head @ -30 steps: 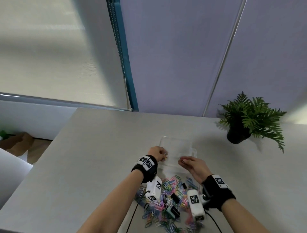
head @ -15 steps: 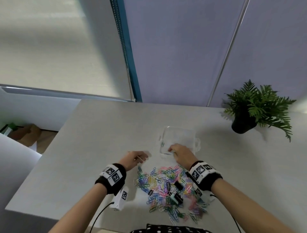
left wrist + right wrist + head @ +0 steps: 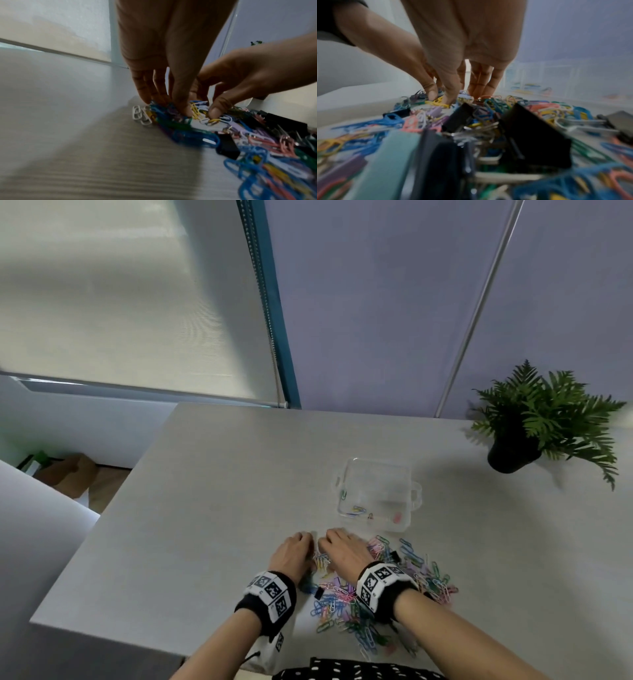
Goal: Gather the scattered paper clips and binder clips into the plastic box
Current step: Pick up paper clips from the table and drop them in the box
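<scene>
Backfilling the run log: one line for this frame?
phase: gathering | left hand: fingertips on paper clips | right hand: fingertips on same pile | plastic box: few clips inside | binder clips: in pile

Left hand (image 3: 294, 553) and right hand (image 3: 343, 553) sit together, fingers angled down.
</scene>
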